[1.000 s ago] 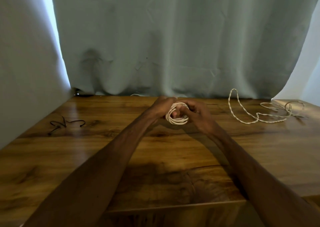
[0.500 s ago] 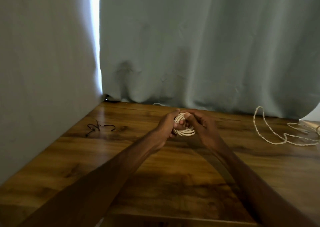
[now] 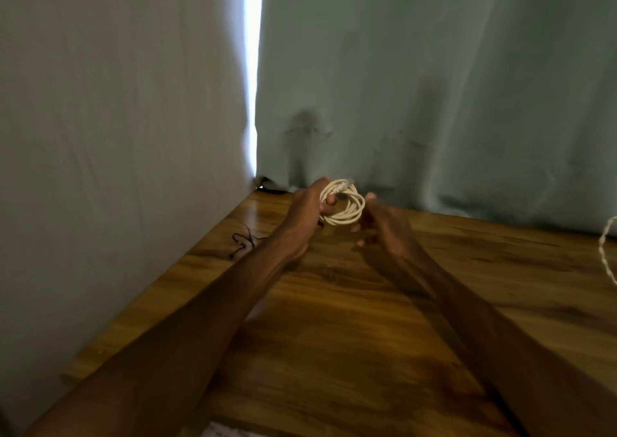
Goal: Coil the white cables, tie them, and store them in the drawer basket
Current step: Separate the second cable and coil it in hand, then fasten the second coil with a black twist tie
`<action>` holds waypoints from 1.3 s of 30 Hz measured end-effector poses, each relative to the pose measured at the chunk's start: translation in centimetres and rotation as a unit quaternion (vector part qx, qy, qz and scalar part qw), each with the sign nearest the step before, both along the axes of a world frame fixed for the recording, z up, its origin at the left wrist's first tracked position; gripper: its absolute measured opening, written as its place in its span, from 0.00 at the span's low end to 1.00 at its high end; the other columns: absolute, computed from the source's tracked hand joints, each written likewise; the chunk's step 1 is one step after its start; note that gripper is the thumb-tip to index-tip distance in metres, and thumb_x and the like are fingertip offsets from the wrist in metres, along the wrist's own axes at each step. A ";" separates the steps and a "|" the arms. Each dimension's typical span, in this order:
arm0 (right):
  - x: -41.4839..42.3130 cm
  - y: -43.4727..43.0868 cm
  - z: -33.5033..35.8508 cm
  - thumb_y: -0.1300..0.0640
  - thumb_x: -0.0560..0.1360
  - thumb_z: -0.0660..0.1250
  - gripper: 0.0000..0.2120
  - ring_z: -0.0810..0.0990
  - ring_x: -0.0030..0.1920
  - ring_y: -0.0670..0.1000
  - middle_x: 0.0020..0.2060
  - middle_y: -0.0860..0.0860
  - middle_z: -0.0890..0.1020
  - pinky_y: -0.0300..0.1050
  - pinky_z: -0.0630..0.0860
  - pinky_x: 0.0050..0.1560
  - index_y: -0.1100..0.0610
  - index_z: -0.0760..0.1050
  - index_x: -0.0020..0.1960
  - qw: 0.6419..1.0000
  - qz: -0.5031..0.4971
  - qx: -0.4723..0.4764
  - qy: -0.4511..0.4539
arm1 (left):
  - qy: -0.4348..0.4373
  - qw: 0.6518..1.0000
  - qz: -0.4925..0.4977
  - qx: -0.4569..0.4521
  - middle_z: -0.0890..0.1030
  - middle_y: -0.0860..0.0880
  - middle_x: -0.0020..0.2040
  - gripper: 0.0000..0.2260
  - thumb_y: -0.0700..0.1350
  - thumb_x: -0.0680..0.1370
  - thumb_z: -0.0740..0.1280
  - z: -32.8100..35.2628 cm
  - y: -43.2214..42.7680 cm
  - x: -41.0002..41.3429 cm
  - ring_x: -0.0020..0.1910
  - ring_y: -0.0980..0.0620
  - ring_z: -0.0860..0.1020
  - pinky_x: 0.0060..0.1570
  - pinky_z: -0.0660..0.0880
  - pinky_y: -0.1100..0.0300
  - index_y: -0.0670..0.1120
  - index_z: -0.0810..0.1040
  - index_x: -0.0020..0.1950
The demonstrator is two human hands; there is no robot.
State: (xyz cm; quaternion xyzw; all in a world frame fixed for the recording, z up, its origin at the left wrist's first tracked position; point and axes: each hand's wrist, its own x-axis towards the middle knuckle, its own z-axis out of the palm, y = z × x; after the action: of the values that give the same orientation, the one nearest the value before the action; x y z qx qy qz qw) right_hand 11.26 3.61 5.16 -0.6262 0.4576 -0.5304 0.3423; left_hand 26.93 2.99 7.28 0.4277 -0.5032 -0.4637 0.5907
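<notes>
1. Far left, on wooden table (image 3: 350, 353) below grey curtain (image 3: 117, 136): thin black cord (image 3: 245, 240), lying loose, apart from both hands.
2. Left hand (image 3: 305, 213): fingers curled round coiled white cable (image 3: 344, 204), gripping its left side, holding it above tabletop near back edge.
3. Right hand (image 3: 384, 224): fingers relaxed and spread, gripping nothing, just beside coil's right side; contact not determinable.
4. Right edge: second white cable (image 3: 606, 253), uncoiled, on table, mostly cut off.

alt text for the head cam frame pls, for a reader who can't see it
A person's left hand grips a coiled white cable over a brown wooden table; the right hand is close beside the coil, its hold unclear. A thin black wire lies on the table to the left.
</notes>
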 end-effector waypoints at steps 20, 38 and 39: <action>7.3 -1.7 -3.2 0.55 0.83 0.63 0.11 0.77 0.53 0.48 0.53 0.49 0.84 0.51 0.76 0.57 0.52 0.83 0.58 0.848 0.139 -0.244 0.449 | 0.098 0.992 0.074 -0.005 0.69 0.57 0.22 0.18 0.51 0.82 0.62 1.1 -3.8 9.2 0.21 0.58 0.63 0.25 0.56 0.63 0.52 0.73 0.32; 0.2 -0.2 -0.2 0.54 0.80 0.67 0.07 0.80 0.45 0.42 0.44 0.46 0.84 0.41 0.77 0.47 0.53 0.82 0.46 0.945 -0.045 -0.150 0.288 | 0.012 0.999 0.019 0.048 0.64 0.56 0.18 0.21 0.49 0.85 0.58 -0.2 -3.5 5.1 0.15 0.60 0.61 0.18 0.56 0.69 0.45 0.68 0.32; -0.4 -0.2 0.1 0.55 0.80 0.67 0.07 0.81 0.46 0.41 0.44 0.46 0.85 0.38 0.76 0.48 0.54 0.83 0.47 0.955 -0.055 -0.137 0.257 | 0.005 0.999 0.010 0.049 0.65 0.56 0.18 0.22 0.49 0.86 0.57 -0.4 -3.6 4.7 0.15 0.60 0.61 0.18 0.56 0.68 0.45 0.68 0.32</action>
State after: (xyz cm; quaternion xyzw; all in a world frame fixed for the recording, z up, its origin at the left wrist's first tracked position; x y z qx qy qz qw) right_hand 10.85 3.41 5.25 -0.7558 0.4868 -0.4277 0.0941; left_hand 31.67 -0.61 6.83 0.4587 -0.4724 -0.4846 0.5759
